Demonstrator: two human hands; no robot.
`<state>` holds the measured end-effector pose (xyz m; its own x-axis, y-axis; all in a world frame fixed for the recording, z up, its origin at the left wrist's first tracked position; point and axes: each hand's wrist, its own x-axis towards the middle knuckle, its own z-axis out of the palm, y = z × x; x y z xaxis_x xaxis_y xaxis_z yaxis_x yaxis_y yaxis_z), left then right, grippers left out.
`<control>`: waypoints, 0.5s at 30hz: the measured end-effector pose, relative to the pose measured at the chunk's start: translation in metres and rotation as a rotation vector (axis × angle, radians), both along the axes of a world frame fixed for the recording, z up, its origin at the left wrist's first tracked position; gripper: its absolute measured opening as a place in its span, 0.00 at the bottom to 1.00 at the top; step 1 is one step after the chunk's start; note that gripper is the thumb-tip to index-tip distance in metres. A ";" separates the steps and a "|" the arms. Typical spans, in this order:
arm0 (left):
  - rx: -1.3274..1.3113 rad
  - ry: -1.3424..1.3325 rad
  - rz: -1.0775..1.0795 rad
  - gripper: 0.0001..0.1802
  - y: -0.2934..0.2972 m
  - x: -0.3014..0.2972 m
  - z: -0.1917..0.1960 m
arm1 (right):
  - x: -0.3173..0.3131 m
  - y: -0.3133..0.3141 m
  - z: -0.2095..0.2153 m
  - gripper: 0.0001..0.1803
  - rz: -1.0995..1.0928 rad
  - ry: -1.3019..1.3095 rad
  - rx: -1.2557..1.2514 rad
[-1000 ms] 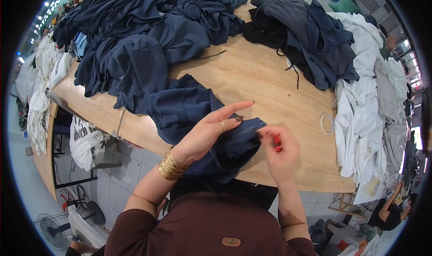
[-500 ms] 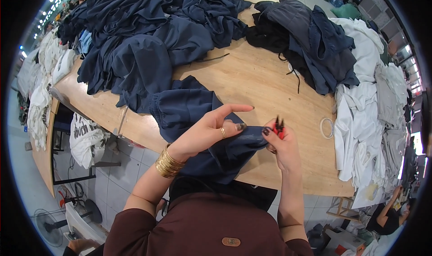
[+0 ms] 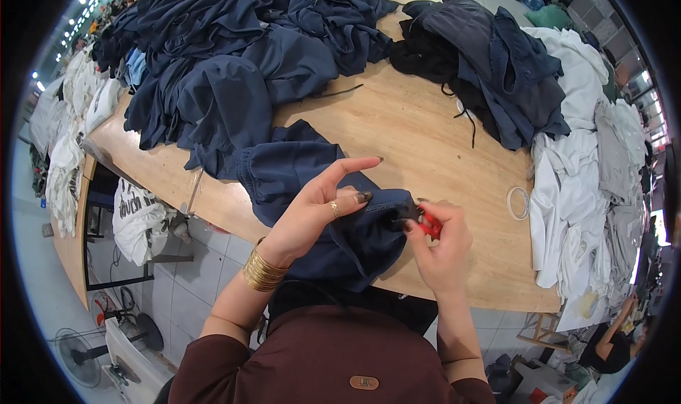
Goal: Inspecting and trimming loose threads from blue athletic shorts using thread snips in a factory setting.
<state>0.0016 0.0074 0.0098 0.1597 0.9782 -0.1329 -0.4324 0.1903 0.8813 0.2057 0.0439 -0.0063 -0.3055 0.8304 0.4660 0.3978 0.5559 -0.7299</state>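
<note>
A navy blue garment (image 3: 355, 242) with a gathered elastic edge at its left part lies over the near edge of the table. My left hand (image 3: 312, 207) pinches its seam between the thumb and the lower fingers, the index finger stretched out above. My right hand (image 3: 443, 244) grips small red-handled thread snips (image 3: 430, 227). Their dark tips are against the cloth at the right end of the held seam; the blades hardly show against the dark fabric.
Heaped navy garments (image 3: 234, 70) cover the table's far left. A dark pile with cords (image 3: 489, 70) lies far right, white garments (image 3: 567, 170) beyond it. A ring-shaped roll (image 3: 518, 202) rests on the wooden table (image 3: 461, 163). A fan (image 3: 78, 351) stands low left.
The snips have turned from pointing up, away from the cloth, to pointing left against it. My left hand has shifted slightly left, and the seam's right end now bunches near the snips.
</note>
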 end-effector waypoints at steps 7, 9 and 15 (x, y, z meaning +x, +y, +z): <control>-0.100 -0.070 0.063 0.28 0.000 0.012 0.013 | -0.009 -0.004 -0.003 0.14 -0.017 -0.009 0.083; -0.096 -0.069 0.069 0.28 0.000 0.015 0.012 | -0.010 -0.004 -0.004 0.14 -0.047 -0.002 0.065; -0.081 -0.055 0.067 0.27 -0.001 0.017 0.006 | -0.014 -0.003 -0.004 0.12 -0.101 0.012 0.086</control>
<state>0.0190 0.0066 0.0154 0.1033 0.9733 -0.2048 -0.4942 0.2289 0.8386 0.1918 0.0404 -0.0102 -0.2163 0.8134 0.5400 0.4466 0.5742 -0.6862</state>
